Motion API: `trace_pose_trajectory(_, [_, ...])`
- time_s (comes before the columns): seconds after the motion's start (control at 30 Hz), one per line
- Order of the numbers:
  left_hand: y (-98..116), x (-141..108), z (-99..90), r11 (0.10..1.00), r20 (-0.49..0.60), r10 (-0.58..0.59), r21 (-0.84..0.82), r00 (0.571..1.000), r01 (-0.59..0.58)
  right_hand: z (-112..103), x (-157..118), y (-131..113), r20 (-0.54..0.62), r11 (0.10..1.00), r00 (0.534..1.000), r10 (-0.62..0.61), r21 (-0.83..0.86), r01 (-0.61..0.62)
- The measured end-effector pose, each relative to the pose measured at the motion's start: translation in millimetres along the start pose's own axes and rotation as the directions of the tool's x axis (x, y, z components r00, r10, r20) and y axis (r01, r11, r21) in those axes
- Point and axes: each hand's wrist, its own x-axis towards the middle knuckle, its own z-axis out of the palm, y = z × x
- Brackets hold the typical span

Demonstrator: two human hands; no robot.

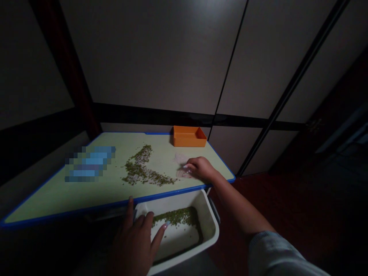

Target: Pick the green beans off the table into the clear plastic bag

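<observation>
Grey wall panels point(149, 53) behind us; we work at green board point(57, 199), blue-edged. Orange box point(189, 137) at its back edge, white plastic tub point(207, 218) below its front edge. Mung beans point(138, 168) in scattered streak mid-board, more in tub. R hand point(201, 168) on board right of streak, beside translucent sheet point(181, 159), fingers together, can't tell if pinching. L hand point(133, 241) open, fingers spread over tub rim, just above beans.

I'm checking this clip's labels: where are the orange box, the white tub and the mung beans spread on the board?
Orange plastic box point(188, 140): head view, on its front wall.
White plastic tub point(209, 218): head view, on its right rim.
Mung beans point(140, 170): head view, on the middle of the spread.
</observation>
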Motion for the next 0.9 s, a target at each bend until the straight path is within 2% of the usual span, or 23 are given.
trace_pose_trajectory(0.17, [-10,-1,12.8,0.997,-0.135,0.060,-0.048,0.989,-0.067,4,-9,19,-0.060,0.934,0.984,0.169,0.327,-0.140])
trace_pose_trajectory(0.3, [-16,-2,20.1,0.995,-0.214,0.090,-0.030,0.973,-0.098,7,-16,8,-0.063,0.903,0.979,0.195,0.400,-0.154])
trace_pose_trajectory(0.4, [-17,-3,22.0,0.993,-0.244,0.113,-0.003,0.963,-0.117,5,-20,-13,-0.056,0.938,0.981,0.188,0.306,-0.162])
trace_pose_trajectory(0.5, [-18,-2,21.9,0.992,-0.258,0.124,0.015,0.958,-0.125,4,-21,-32,-0.029,0.986,0.988,0.151,0.079,-0.148])
trace_pose_trajectory(0.57, [-18,-2,21.6,0.992,-0.267,0.128,0.019,0.955,-0.128,4,-20,-38,-0.007,0.986,0.989,0.146,-0.082,-0.146])
trace_pose_trajectory(0.7, [-18,-1,21.0,0.992,-0.301,0.122,0.016,0.946,-0.123,6,-21,-36,0.002,0.940,0.980,0.197,-0.285,-0.188])
trace_pose_trajectory(0.9, [-18,-1,22.1,0.991,-0.322,0.133,0.020,0.937,-0.134,3,-22,-23,-0.022,0.884,0.960,0.280,-0.383,-0.267])
